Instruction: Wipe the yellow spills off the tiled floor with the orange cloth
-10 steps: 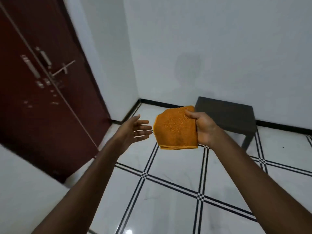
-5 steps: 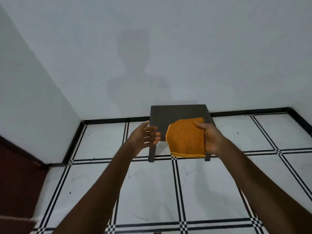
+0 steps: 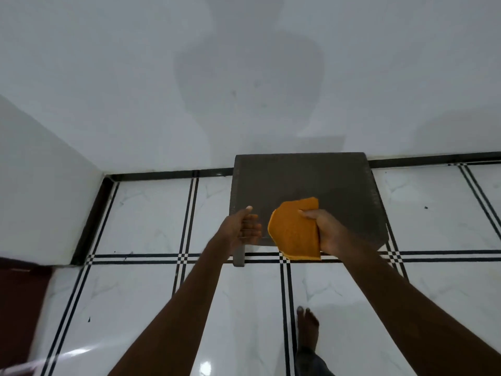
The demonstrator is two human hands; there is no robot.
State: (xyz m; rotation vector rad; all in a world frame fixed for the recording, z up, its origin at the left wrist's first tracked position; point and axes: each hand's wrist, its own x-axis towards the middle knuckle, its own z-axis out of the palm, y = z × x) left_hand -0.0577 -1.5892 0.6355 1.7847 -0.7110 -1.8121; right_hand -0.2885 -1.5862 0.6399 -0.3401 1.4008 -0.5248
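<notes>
Only 1 view exists, from a camera worn on the person's head, so no second view shares any of the scene. It looks forward and steeply down, taking the dark stool as its centre. The stool is seen almost from above, its top facing the lens, close ahead. Behind the stool rises a white wall; around and in front of it spreads the tiled floor. Both forearms reach in from the bottom edge toward the stool, and 1 bare foot shows directly below it.
</notes>
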